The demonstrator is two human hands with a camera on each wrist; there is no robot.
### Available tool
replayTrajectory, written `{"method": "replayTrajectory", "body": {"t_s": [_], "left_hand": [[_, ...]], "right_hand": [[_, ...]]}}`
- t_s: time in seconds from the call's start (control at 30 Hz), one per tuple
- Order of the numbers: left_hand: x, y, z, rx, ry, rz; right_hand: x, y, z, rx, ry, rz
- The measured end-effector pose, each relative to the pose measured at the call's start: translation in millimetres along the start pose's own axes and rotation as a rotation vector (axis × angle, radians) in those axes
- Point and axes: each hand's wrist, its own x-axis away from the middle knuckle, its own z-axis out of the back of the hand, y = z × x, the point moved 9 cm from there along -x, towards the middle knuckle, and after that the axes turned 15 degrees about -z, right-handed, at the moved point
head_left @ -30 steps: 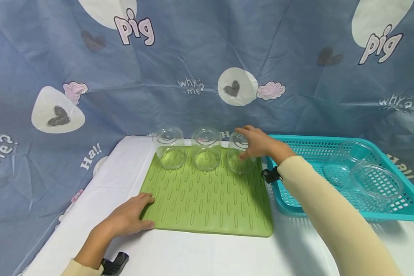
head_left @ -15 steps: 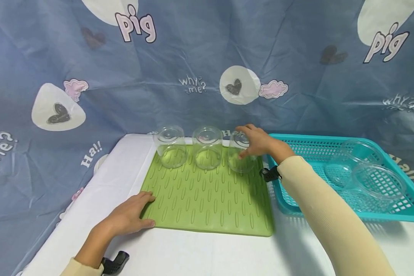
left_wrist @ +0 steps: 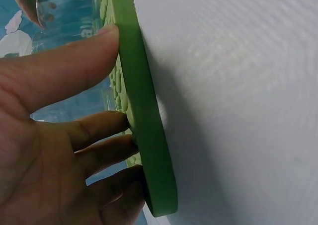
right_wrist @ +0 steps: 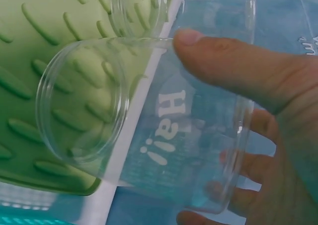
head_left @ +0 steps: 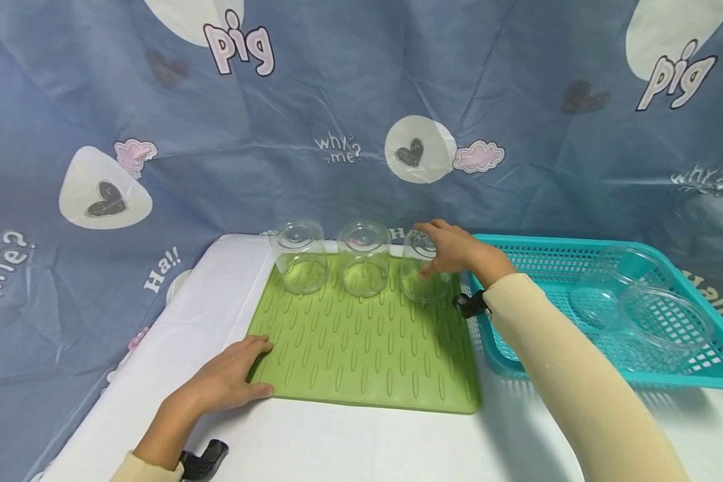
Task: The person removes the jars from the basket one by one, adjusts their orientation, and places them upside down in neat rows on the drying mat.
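Observation:
My right hand [head_left: 458,251] holds a clear cup [head_left: 420,284] that stands upside down at the mat's back right corner. In the right wrist view the thumb lies along one side of this cup [right_wrist: 149,93] and the fingers along the other. Two similar clear cups, the middle cup [head_left: 364,268] and the left cup [head_left: 302,268], stand inverted in a row beside it. All three are on a green ridged mat [head_left: 355,361]. My left hand [head_left: 225,378] rests at the mat's front left corner, its relaxed fingers and thumb touching the edge.
A turquoise perforated basket [head_left: 500,365] stands right of the mat, with two clear cups [head_left: 659,318] lying in it. Behind the white-covered table [head_left: 349,445] hangs a blue patterned cloth [head_left: 337,87].
Both hands and the cups keep their places on the mat; the head view has only shifted slightly.

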Motion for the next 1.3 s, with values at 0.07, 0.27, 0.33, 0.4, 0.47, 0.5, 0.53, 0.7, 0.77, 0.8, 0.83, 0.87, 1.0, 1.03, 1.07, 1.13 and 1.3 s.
{"method": "replayTrajectory", "body": {"t_s": [0.07,0.27,0.33,0.4,0.47,0.5,0.53,0.7,0.77,0.8,0.83,0.87,1.0,1.03,1.07,1.13,1.3], "left_hand": [[0.4,0.6,0.3,0.004,0.002,-0.001],[-0.1,0.6,0.0,0.003,-0.005,-0.003],[-0.6,0.4,-0.2,-0.001,-0.008,-0.006],[-0.7,0.2,-0.3,-0.003,-0.01,-0.007],[-0.6,0.0,-0.6,-0.008,-0.011,-0.007],[-0.6,-0.3,-0.7,-0.012,-0.011,-0.008],[-0.5,-0.6,-0.9,-0.013,-0.012,-0.006],[-1.7,-1.4,-2.2,-0.019,-0.021,-0.002],[-2.2,-1.3,-2.2,-0.018,-0.025,-0.001],[-2.5,-1.2,-2.1,-0.018,-0.025,-0.002],[-1.9,-1.3,-1.2,-0.02,-0.025,0.0],[-1.3,-1.0,-0.4,-0.02,-0.023,-0.001],[-1.2,0.4,0.8,-0.015,-0.017,-0.009],[-1.3,1.1,0.5,-0.012,-0.017,-0.01],[-1.4,1.9,0.1,-0.007,-0.017,-0.011],[-1.7,2.6,-1.0,0.0,-0.022,-0.007],[-0.1,1.3,-2.7,0.007,-0.034,0.009]], "right_hand": [[0.2,0.5,-0.3,-0.007,0.002,0.005],[5.5,9.5,3.2,-0.034,0.032,0.029],[9.0,15.1,6.8,-0.02,0.048,0.021],[13.5,20.6,11.5,0.015,0.068,0.014],[20.1,25.0,16.7,0.038,0.08,0.014],[24.1,26.7,19.1,0.046,0.082,0.017],[28.8,28.0,21.0,0.054,0.083,0.022],[61.5,31.1,25.2,0.105,0.083,0.073],[75.2,33.7,24.9,0.113,0.09,0.098],[81.4,36.0,24.5,0.104,0.091,0.111],[87.0,38.4,24.6,0.089,0.091,0.12],[92.0,41.6,25.1,0.069,0.092,0.127],[108.4,63.6,29.0,-0.013,0.109,0.132],[112.5,71.5,30.7,-0.029,0.12,0.126],[116.4,79.8,32.2,-0.041,0.137,0.122],[124.8,97.6,34.5,-0.064,0.166,0.108],[142.9,144.3,35.1,-0.087,0.243,0.061]]}}
